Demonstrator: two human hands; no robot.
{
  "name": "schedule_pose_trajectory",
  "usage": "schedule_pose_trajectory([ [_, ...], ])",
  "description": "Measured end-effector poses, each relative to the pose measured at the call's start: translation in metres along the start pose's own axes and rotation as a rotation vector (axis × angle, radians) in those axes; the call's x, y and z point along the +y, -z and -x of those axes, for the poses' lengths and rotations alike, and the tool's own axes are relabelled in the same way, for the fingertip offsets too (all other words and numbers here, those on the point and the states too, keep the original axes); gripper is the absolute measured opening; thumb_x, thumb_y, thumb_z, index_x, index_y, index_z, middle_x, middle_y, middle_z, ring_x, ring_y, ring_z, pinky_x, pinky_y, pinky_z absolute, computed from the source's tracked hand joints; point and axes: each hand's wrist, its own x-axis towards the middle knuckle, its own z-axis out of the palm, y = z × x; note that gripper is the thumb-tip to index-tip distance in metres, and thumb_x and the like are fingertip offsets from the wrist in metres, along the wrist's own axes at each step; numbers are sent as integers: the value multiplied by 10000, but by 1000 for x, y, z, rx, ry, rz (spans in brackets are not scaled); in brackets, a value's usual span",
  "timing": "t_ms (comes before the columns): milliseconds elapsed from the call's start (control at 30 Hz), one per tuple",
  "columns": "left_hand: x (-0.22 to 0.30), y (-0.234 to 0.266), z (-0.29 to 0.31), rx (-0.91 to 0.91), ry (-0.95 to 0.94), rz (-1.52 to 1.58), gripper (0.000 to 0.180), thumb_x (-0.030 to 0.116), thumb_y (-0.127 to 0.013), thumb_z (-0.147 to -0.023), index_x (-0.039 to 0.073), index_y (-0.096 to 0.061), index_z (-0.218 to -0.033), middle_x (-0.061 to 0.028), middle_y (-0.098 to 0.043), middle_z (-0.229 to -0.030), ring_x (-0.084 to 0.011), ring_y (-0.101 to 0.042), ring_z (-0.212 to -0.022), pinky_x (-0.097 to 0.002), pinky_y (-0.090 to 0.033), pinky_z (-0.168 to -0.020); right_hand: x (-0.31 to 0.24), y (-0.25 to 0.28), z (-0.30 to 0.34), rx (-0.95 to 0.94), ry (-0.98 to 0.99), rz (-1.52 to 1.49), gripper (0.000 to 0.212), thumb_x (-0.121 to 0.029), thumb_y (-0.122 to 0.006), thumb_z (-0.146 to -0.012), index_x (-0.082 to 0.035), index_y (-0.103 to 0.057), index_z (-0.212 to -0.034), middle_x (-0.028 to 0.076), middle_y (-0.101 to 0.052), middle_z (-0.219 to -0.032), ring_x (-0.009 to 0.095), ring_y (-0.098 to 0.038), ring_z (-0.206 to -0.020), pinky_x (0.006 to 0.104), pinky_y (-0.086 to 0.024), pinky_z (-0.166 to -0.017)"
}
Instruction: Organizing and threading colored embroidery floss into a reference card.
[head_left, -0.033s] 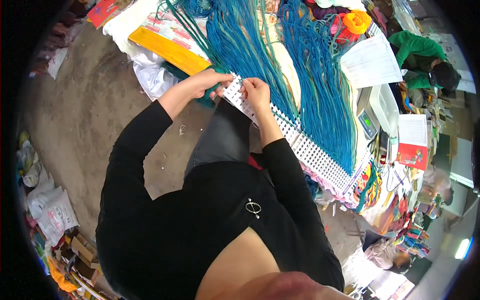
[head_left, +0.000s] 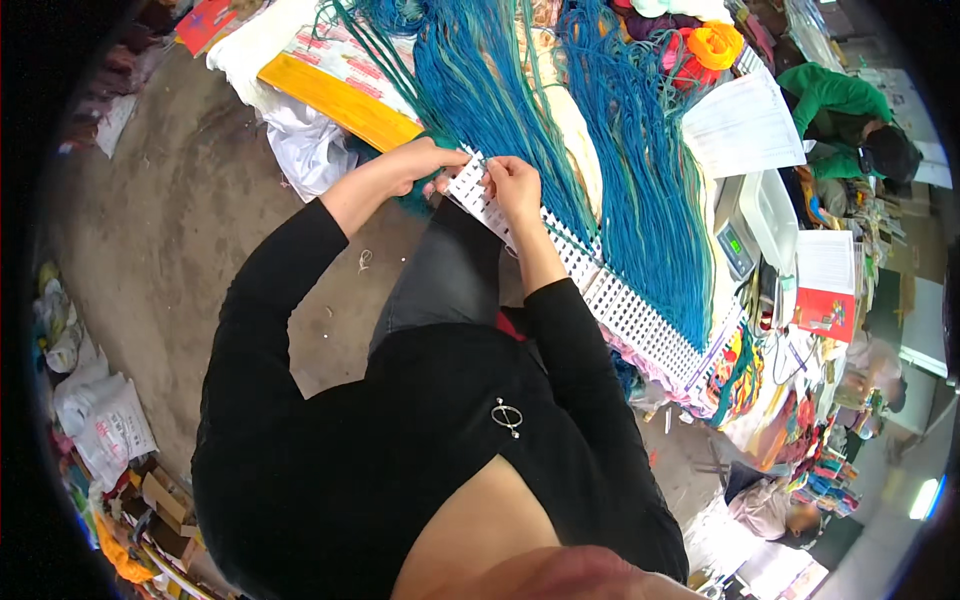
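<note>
The left hand [head_left: 420, 163] pinches the end of a white perforated strip [head_left: 482, 200] above the thigh; the right hand [head_left: 516, 188] presses its fingertips together against it — on what, I cannot tell. Blue yarn strands [head_left: 640, 220] spread beyond, near a yellow board [head_left: 335, 100].

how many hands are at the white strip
2: the left hand at the upper end of the white strip, the right hand just right of it. Some fingers are hidden, but both hands show.

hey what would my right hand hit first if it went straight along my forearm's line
Your right hand would likely meet the blue yarn first, just past the white slotted strip; depth is unclear.
</note>
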Motion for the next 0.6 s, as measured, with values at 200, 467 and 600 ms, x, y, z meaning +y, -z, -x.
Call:
schedule_pose_trajectory([
  [200, 1, -2, -22, 27, -106, -116, 124, 161, -593, -805, 53, -630, -755, 3, -553, -578, -52, -418, -388, -221, -295, -360, -7, -8, -1, 84, -61, 116, 220, -208, -556, -812, -17, -656, -769, 41, -621, -597, 109, -568, -491, 263, -444, -501],
  [467, 3, 6, -37, 116, -153, -287, 221, 193, -613, -814, 48, -616, -648, -10, -531, -507, -75, -419, -384, -231, -308, -362, -13, -4, -4, -62, -62, -35, 169, -118, -600, -814, 39, -601, -752, 53, -590, -612, 99, -524, -491, 235, -406, -458],
  [600, 54, 54, -9, -210, -20, 483, 151, 143, -569, -878, 7, -572, -943, 34, -474, -668, 9, -378, -479, -127, -211, -323, -3, 1, -8, -7, -7, 115, 164, -194, -618, -772, -33, -644, -757, 20, -623, -593, 89, -566, -502, 252, -437, -512],
])
